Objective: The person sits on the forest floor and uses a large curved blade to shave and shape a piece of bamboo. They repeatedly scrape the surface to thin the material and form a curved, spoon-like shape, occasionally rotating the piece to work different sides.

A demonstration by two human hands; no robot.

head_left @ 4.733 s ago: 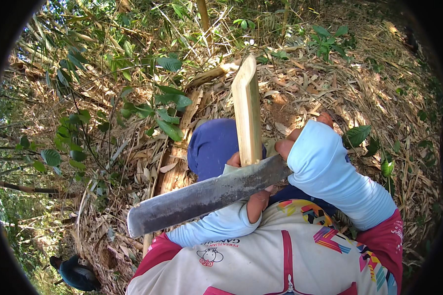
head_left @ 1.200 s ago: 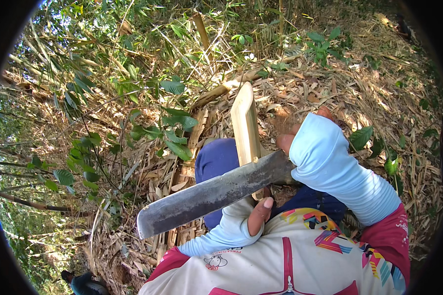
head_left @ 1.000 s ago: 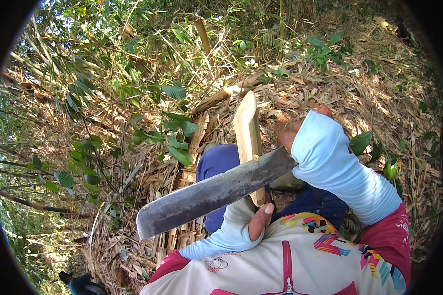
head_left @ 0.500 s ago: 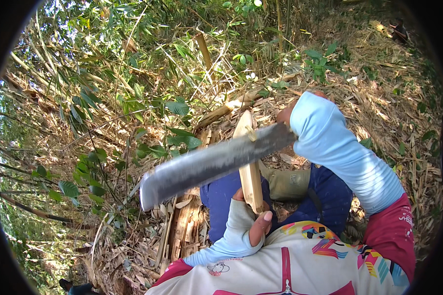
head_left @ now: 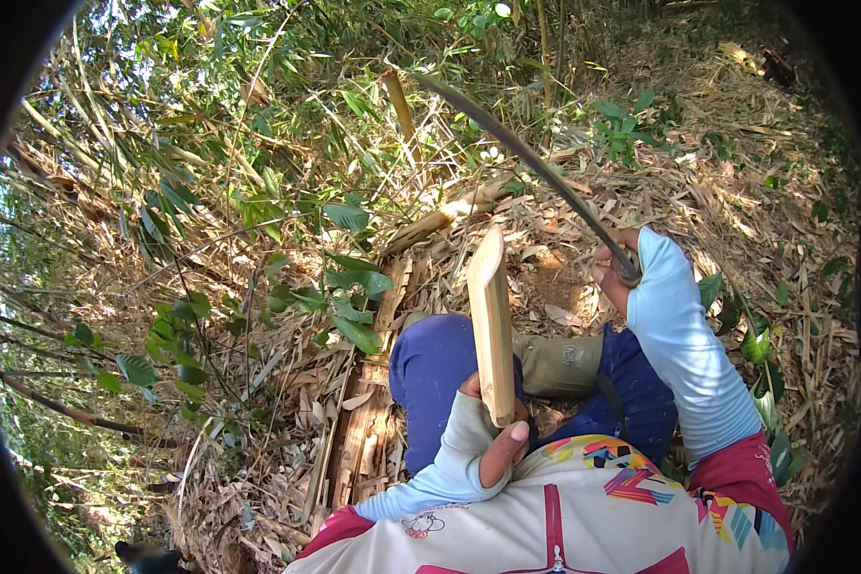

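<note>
My left hand [head_left: 496, 440] is closed round the lower end of a pale, flat-sided piece of wood [head_left: 493, 325]. The piece stands upright in front of my lap, its top end cut to a slanted point. In my right hand [head_left: 620, 268] I grip the handle of a machete [head_left: 536, 163], most of the handle hidden by my fingers. The long dark blade is seen edge-on and reaches up and to the left, apart from the wood.
My legs in blue trousers [head_left: 440, 383] are bent below the wood. A split log [head_left: 359, 445] lies left of my knee, and another log [head_left: 445, 215] lies ahead. Leafy stems [head_left: 187, 335] rise at the left; dry leaves and chips [head_left: 727, 210] cover the ground.
The machete has swung from across the wood, broad side showing, up and away to the right. A curled shaving near the wood's top is gone. My left hand keeps its grip.
</note>
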